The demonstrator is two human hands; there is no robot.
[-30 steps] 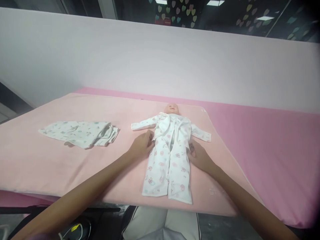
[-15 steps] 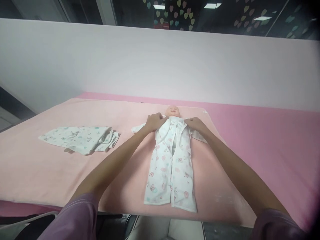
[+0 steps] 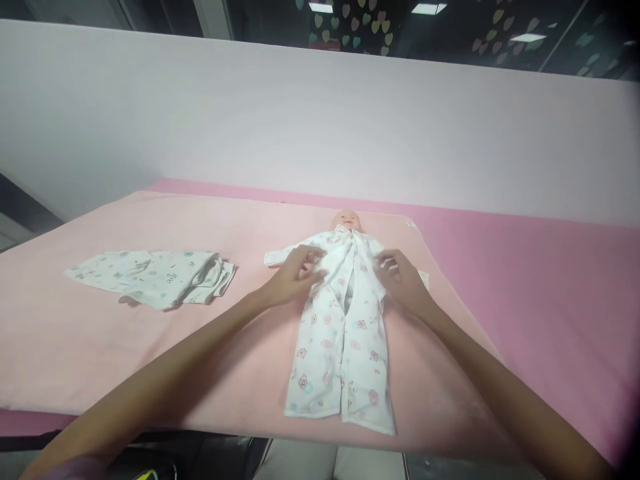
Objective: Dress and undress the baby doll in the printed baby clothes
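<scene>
A baby doll (image 3: 346, 219) lies on its back with its head at the far side, dressed in or covered by a white printed baby gown (image 3: 327, 347). The gown's two front panels spread down toward me, with a narrow gap between them at the middle. My left hand (image 3: 296, 275) is by the gown's left chest edge, thumb and fingers apart. On the opposite side, my right hand (image 3: 400, 279) is near the gown's right edge, fingers loosely curled, apart and slightly blurred. Neither hand grips cloth. One sleeve stretches out to the left; the other is mostly hidden behind my right hand.
A folded white printed baby garment (image 3: 155, 277) lies to the left on the pale pink cloth (image 3: 240, 227). Darker pink padding (image 3: 540, 293) extends to the right. A white partition (image 3: 320, 127) rises behind the table. Grey seat cushions (image 3: 300, 460) show below the front edge.
Both hands have let go of the gown near the doll's neck and drawn back toward me, opening. The neckline and left sleeve are now uncovered. The view has shifted slightly.
</scene>
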